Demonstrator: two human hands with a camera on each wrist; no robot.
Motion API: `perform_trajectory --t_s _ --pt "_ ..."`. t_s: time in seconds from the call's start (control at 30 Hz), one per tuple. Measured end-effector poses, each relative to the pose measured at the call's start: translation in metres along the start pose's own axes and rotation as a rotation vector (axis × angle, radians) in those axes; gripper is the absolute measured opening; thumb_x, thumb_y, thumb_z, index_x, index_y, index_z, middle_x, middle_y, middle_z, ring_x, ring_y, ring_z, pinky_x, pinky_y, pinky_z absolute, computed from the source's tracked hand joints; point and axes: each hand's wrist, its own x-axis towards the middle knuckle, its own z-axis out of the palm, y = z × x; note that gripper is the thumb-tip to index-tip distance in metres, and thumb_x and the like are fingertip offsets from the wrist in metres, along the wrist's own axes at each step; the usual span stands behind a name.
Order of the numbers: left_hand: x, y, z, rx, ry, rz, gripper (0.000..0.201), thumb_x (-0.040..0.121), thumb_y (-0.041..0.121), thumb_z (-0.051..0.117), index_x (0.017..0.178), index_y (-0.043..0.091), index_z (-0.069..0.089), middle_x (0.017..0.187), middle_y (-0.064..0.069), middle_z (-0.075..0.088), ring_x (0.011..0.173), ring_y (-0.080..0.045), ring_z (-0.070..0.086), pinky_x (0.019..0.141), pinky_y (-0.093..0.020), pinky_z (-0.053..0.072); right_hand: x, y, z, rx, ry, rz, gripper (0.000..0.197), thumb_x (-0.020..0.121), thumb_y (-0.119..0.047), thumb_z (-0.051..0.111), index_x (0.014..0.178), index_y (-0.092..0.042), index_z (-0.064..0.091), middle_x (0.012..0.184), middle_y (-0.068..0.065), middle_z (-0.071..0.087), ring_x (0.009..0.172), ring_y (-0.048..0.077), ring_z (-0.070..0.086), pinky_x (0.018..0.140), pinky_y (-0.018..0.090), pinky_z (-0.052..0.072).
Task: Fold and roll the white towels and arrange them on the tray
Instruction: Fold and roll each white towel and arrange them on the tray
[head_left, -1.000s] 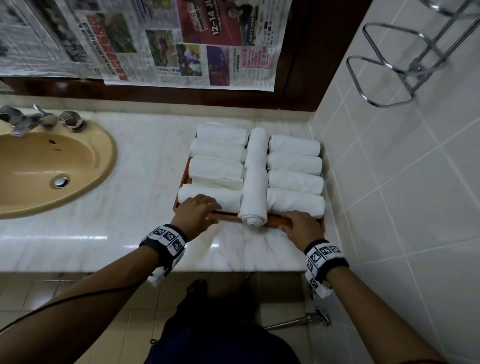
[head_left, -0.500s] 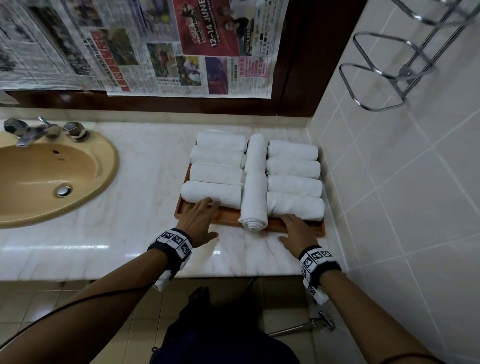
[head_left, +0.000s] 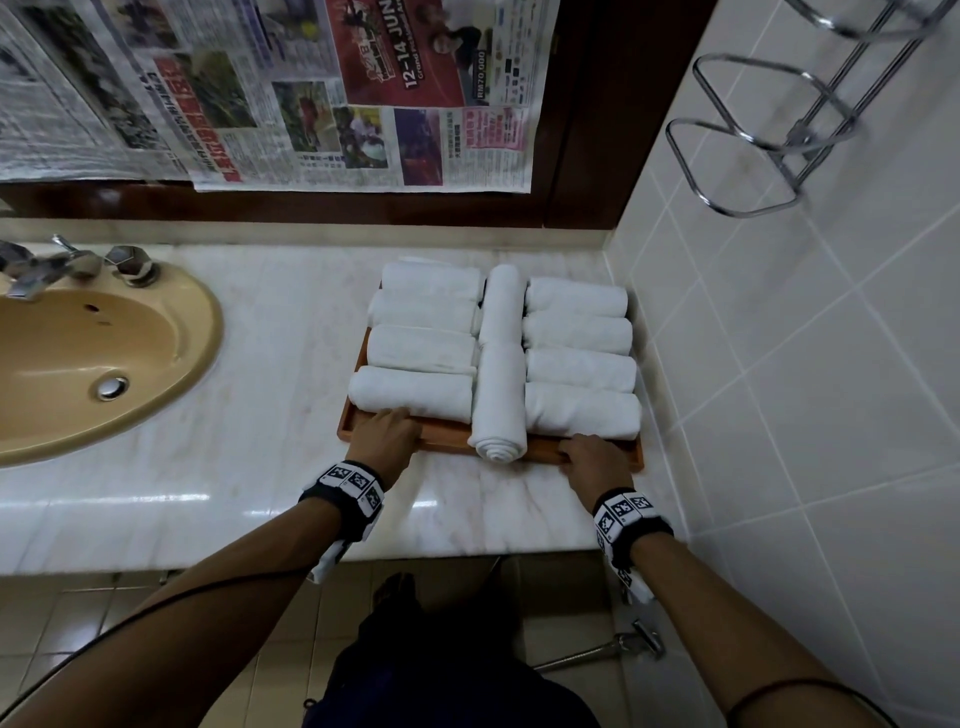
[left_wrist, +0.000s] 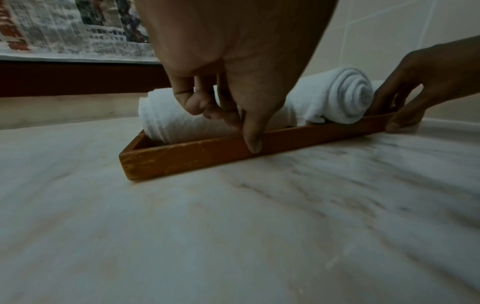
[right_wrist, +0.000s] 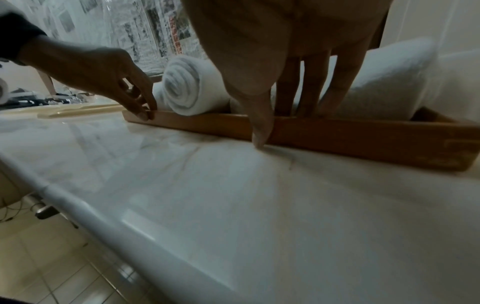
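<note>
A wooden tray (head_left: 545, 453) stands on the marble counter (head_left: 260, 415) by the right wall, filled with several rolled white towels (head_left: 415, 395). A long roll (head_left: 498, 395) lies down the middle, and its spiral end overhangs the near rim. My left hand (head_left: 387, 436) pinches the near rim at its left part, thumb on the outer wall (left_wrist: 187, 156), fingers (left_wrist: 197, 100) inside against a towel (left_wrist: 166, 117). My right hand (head_left: 592, 460) pinches the same rim at its right part, thumb outside, fingers (right_wrist: 309, 86) inside the tray (right_wrist: 363, 139) in front of a towel (right_wrist: 389, 82).
A beige sink (head_left: 182, 332) with a chrome tap (head_left: 47, 265) is set in the counter at the left. The tiled wall (head_left: 779, 364) runs close along the tray's right side, with a chrome rack (head_left: 753, 145) above. Newspaper (head_left: 337, 93) covers the back wall.
Both hands have stayed at the tray's near rim. Half a second ago their fingers lay spread over it; now thumbs and fingers pinch the rim. The towels have not shifted.
</note>
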Motion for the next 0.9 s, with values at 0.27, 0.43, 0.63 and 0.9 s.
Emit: perform_trajectory --t_s 0.27,0.43,0.63,0.9 --pt "0.019 -0.003 0.001 0.004 -0.012 0.047 0.016 0.089 0.025 0.06 0.096 0.029 0.074 0.099 0.009 0.066 0.09 -0.019 0.061 0.053 -0.03 0.033 0.015 0.011 -0.003 0.035 -0.001 0.053 0.01 0.083 -0.015 0.062 0.08 -0.019 0.07 0.079 -0.001 0.069 0.079 0.019 0.065 0.065 0.032 0.051" --pt "0.037 0.003 -0.006 0.017 -0.021 0.048 0.014 0.087 0.022 0.061 0.096 0.026 0.071 0.103 0.005 0.063 0.093 -0.022 0.06 0.056 -0.032 0.035 0.031 0.018 -0.013 0.065 0.016 0.05 0.007 0.084 -0.015 0.064 0.084 -0.017 0.071 0.083 0.001 0.07 0.083 0.02 0.065 0.068 0.032 0.051" --pt "0.063 0.004 -0.012 0.014 -0.021 0.041 0.016 0.088 0.021 0.063 0.1 0.026 0.072 0.105 0.004 0.063 0.095 -0.023 0.059 0.058 -0.032 0.035 0.06 0.026 -0.019 0.052 0.022 0.055 0.006 0.082 -0.011 0.064 0.081 -0.015 0.069 0.08 0.002 0.07 0.08 0.022 0.065 0.063 0.031 0.05" --pt "0.096 0.005 -0.022 0.059 -0.041 0.044 0.013 0.087 0.027 0.064 0.098 0.026 0.071 0.102 0.004 0.064 0.095 -0.024 0.059 0.06 -0.033 0.035 0.095 0.033 -0.03 0.044 0.024 0.073 0.019 0.076 -0.003 0.058 0.062 -0.015 0.056 0.069 0.008 0.066 0.069 0.027 0.064 0.056 0.03 0.042"
